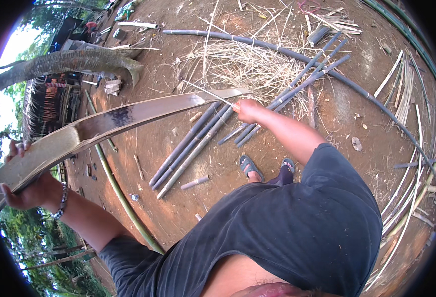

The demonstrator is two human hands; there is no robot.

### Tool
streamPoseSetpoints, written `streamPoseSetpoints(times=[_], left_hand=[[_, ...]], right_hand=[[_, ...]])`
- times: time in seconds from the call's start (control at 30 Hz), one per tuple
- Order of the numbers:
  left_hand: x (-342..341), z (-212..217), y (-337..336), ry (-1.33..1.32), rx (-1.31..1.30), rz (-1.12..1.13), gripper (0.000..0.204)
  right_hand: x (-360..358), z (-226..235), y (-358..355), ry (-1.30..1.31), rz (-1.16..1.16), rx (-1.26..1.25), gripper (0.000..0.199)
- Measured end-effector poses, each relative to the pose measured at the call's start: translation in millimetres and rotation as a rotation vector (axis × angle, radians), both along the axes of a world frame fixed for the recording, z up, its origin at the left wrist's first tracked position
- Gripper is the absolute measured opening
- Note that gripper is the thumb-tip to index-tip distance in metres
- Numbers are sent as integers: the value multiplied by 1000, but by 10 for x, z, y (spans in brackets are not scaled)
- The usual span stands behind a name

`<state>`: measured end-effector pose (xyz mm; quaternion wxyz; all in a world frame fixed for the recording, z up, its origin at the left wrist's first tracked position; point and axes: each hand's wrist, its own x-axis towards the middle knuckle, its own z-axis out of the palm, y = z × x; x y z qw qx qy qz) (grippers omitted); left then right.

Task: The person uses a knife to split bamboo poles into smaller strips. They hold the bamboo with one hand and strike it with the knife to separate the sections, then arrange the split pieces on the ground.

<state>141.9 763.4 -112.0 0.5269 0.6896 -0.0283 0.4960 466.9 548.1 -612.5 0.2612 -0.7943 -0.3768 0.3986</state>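
A long split length of bamboo (144,111) stretches from the left rim to the middle, its pale hollow side up. A node wall and a dark stain mark its inside. My left hand (30,185), with a beaded bracelet at the wrist, grips its wide near end from below, fingers and thumb on opposite edges. Beside the bamboo's far end, my right hand (247,111) is closed round the handle of a long, thin-bladed knife (208,92). The blade points up and left, crossing over the bamboo near its tip. Whether the edge touches it I cannot tell.
Dark bamboo poles (191,143) lie by my sandalled feet (251,167), with more poles crossed (297,86) farther off. Pale shavings (242,64) cover the dirt beyond. A green pole (124,198) lies at left, below a leaning tree trunk (74,62). Long strips (408,203) lie right.
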Motion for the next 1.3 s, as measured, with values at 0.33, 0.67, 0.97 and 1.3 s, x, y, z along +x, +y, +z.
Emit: streamPoseSetpoints(times=[0.33, 0.67, 0.97, 1.3], left_hand=[[-108, 362, -87, 167, -46, 49, 68], [-210, 121, 191, 198, -100, 133, 66], [-243, 90, 82, 112, -84, 200, 70], [116, -152, -568, 204, 39, 476, 115]], right_hand=[[-838, -122, -264, 25, 202, 131, 27], [-1181, -1151, -441, 163, 215, 5, 27], [-1127, -1144, -590, 29, 69, -15, 29], [-805, -1713, -752, 91, 181, -384, 34]])
